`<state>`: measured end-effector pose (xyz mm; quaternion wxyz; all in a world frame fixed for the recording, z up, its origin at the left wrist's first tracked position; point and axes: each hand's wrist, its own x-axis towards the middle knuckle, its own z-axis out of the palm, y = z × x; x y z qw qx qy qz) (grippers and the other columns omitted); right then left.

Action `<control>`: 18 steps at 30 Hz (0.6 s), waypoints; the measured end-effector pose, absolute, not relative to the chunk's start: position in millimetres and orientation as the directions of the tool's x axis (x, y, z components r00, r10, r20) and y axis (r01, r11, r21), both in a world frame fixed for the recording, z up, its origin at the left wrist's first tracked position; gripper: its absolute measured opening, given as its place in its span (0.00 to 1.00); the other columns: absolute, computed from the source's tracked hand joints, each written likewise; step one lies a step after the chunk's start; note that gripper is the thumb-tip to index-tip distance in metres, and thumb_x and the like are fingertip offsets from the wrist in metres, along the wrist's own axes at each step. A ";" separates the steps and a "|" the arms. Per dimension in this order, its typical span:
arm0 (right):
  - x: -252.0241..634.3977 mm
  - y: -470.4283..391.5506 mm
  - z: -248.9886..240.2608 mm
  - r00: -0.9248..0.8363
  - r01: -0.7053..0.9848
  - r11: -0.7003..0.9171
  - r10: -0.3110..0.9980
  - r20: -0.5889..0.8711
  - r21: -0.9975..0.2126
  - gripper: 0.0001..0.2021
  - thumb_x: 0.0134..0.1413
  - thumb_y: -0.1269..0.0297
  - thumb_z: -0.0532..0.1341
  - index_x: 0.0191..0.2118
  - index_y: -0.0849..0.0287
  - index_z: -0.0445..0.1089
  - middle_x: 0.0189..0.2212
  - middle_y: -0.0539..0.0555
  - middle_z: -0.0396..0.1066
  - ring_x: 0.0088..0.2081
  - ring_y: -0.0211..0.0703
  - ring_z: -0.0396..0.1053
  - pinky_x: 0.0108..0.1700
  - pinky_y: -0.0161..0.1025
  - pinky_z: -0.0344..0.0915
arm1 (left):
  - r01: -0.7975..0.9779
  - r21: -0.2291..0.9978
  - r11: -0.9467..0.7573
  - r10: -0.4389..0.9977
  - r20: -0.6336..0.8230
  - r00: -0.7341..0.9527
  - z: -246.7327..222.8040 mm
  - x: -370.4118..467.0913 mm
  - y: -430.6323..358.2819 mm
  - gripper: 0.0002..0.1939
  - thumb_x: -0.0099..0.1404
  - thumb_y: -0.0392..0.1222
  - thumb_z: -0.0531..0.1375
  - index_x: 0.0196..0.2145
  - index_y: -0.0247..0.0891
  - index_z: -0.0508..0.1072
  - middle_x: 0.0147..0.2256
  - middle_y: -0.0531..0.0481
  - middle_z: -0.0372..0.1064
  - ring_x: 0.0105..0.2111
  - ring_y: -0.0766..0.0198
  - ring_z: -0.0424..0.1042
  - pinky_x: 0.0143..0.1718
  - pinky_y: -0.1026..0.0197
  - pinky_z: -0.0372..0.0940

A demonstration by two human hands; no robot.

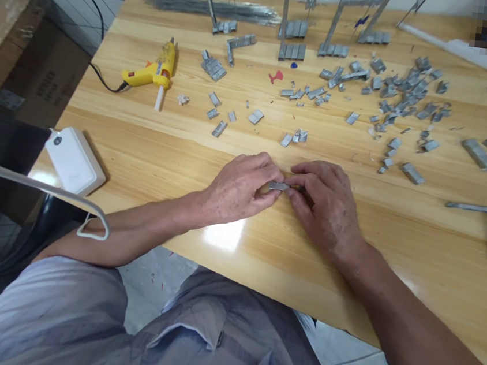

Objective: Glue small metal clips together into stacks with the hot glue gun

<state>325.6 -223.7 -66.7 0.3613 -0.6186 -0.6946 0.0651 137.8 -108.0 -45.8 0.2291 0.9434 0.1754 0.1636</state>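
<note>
Near the front of the wooden table, a small strip of grey metal staples (277, 185) is held up between my two hands. My left hand (247, 186) pinches it between thumb and forefinger from the left. The fingertips of my right hand (328, 200) close on its right end. Both hands' fingers partly cover the strip. Just beyond them lie several short staple pieces, among them a small cluster (294, 137) and a single block (256, 116).
A yellow glue gun (155, 71) lies at the left, its black cord running off the table. A white power bank (75, 160) sits near the left edge. Upright staple structures (292, 51) stand at the back before a bundle of thin wires (209, 7). Many staple pieces (410, 84) are scattered at right.
</note>
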 end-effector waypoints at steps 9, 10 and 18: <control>326.7 -224.3 -65.1 -0.014 0.794 0.279 0.896 0.443 -0.540 0.06 0.69 0.67 0.61 0.46 0.52 0.75 0.47 0.58 0.80 0.52 0.54 0.75 0.55 0.55 0.67 | 0.223 0.528 -0.820 0.407 0.261 0.876 -46.1 137.5 -108.8 0.04 0.74 0.40 0.62 0.42 0.38 0.75 0.40 0.46 0.77 0.38 0.62 0.75 0.42 0.58 0.68; 326.9 -224.3 -64.9 -0.014 0.796 0.275 0.899 0.438 -0.539 0.05 0.70 0.67 0.61 0.46 0.52 0.75 0.47 0.58 0.80 0.51 0.54 0.75 0.55 0.55 0.67 | 0.222 0.533 -0.816 0.407 0.258 0.876 -45.8 137.4 -108.9 0.04 0.74 0.40 0.62 0.42 0.38 0.75 0.40 0.46 0.77 0.38 0.62 0.75 0.42 0.58 0.68; 327.0 -224.5 -64.0 -0.015 0.806 0.268 0.901 0.434 -0.528 0.05 0.71 0.66 0.60 0.45 0.51 0.74 0.45 0.58 0.81 0.50 0.53 0.76 0.54 0.54 0.68 | 0.212 0.577 -0.789 0.420 0.253 0.872 -43.9 136.9 -109.5 0.04 0.74 0.40 0.61 0.41 0.39 0.75 0.39 0.47 0.77 0.37 0.62 0.74 0.41 0.59 0.68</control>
